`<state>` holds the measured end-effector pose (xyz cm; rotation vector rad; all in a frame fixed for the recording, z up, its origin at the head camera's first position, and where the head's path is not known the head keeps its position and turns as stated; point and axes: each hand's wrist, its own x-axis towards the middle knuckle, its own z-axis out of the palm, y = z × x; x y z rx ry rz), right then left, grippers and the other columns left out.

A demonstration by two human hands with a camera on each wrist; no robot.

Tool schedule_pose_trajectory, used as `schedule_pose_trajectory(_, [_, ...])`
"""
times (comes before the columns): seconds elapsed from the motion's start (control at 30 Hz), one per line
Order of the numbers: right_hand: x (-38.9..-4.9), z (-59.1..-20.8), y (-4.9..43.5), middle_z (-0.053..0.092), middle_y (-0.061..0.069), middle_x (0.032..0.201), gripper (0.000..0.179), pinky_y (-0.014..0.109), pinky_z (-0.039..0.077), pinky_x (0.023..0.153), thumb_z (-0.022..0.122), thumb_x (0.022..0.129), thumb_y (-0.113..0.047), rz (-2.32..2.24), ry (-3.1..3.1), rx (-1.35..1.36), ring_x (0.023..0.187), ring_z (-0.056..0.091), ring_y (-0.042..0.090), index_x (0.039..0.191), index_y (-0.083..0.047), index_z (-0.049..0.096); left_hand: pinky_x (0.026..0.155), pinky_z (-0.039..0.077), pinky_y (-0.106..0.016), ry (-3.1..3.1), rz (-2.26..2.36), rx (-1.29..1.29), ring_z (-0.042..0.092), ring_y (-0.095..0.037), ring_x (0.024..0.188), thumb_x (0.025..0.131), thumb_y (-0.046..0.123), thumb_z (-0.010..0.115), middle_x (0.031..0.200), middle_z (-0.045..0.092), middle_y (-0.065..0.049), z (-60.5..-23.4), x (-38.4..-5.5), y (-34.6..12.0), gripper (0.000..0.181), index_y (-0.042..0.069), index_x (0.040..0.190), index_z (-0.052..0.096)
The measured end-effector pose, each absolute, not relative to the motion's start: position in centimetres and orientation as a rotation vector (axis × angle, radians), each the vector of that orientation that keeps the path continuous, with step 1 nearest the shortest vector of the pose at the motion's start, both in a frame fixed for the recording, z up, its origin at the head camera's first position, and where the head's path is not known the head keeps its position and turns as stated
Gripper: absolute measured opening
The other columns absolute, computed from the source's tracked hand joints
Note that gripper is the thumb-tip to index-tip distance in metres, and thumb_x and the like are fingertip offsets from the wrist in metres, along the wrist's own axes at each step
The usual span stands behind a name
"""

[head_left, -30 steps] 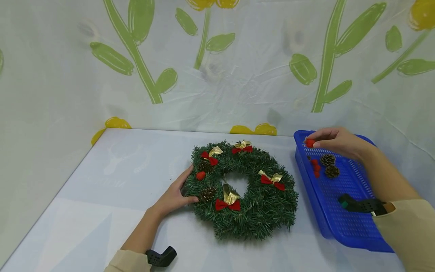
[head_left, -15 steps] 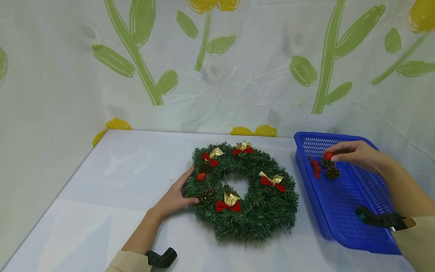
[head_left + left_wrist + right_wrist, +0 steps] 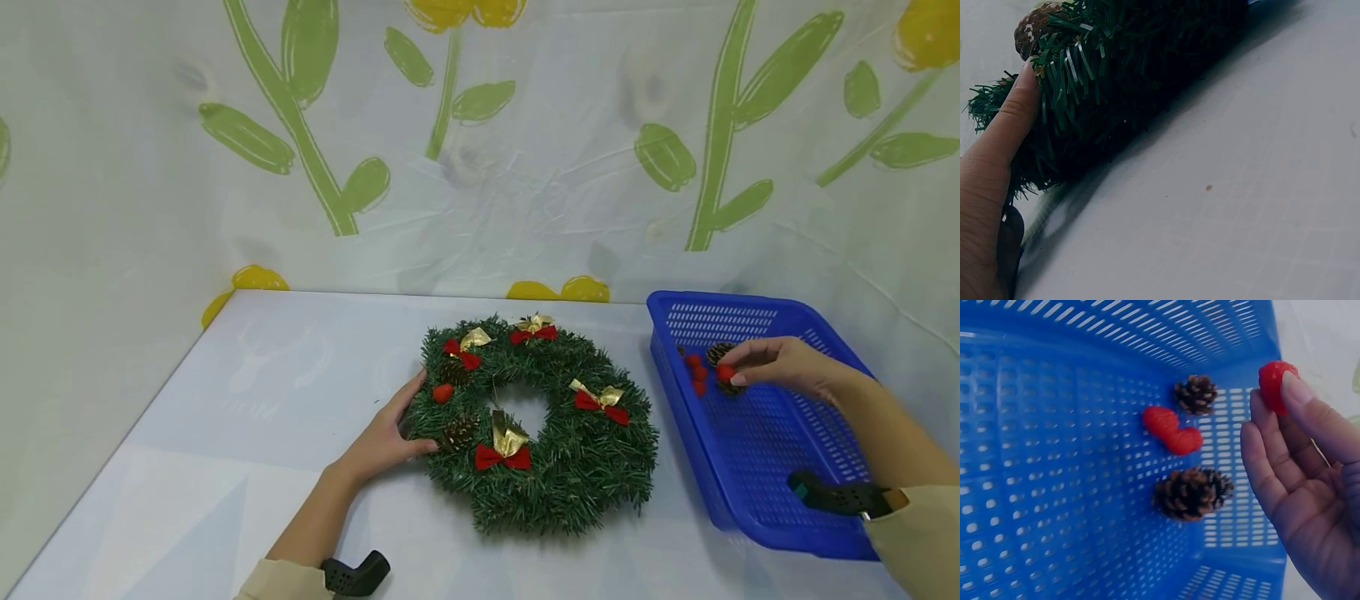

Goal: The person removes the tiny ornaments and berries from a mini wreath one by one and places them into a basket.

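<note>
A green artificial wreath lies on the table, trimmed with red-and-gold bows, pine cones and one red berry ornament. My left hand holds its left edge, thumb on top beside a pine cone and fingers along the outer side, partly hidden. In the left wrist view the thumb presses into the needles. Between thumb and fingertips my right hand pinches a lumpy red berry ornament, held over the far part of the blue basket.
Inside the basket lie pine cones and more red berries, gathered at its far left. The basket stands right of the wreath with a gap between. Behind the table hangs a white cloth with a plant print.
The right hand, with its red berry, has moved right and toward the near side, now over the basket's pine cones. The left hand and wreath have stayed put.
</note>
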<state>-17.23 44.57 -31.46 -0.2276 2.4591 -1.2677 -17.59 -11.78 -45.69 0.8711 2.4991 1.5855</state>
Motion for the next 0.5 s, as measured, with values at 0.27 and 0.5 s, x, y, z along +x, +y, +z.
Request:
schedule_pose_trajectory(0.27, [-17.2, -33.1, 45.3, 0.068, -0.013, 0.098, 0.019, 0.016, 0.049, 0.077, 0.063, 0.089, -0.004, -1.245, 2.421, -0.2, 0.093, 0.061, 0.002, 0.106, -0.005, 0.071, 0.11, 0.021, -0.059, 2.498, 1.575, 0.867, 0.014, -0.037, 0.143, 0.077, 0.044, 0.075, 0.158, 0.015, -0.011, -45.6, -17.7, -11.8, 0.1, 0.021, 0.154, 0.015])
schedule_pose_trajectory(0.5, [-17.3, -34.3, 45.4, 0.069, -0.013, 0.098, 0.024, 0.019, 0.049, 0.079, 0.068, 0.087, -0.012, -1.168, 2.432, -0.125, 0.092, 0.059, -0.003, 0.108, 0.0, 0.07, 0.111, 0.02, -0.06, 2.485, 1.59, 0.86, 0.014, -0.037, 0.143, 0.076, 0.044, 0.076, 0.158, 0.015, -0.011, -45.7, -17.6, -11.8, 0.101, 0.022, 0.153, 0.016])
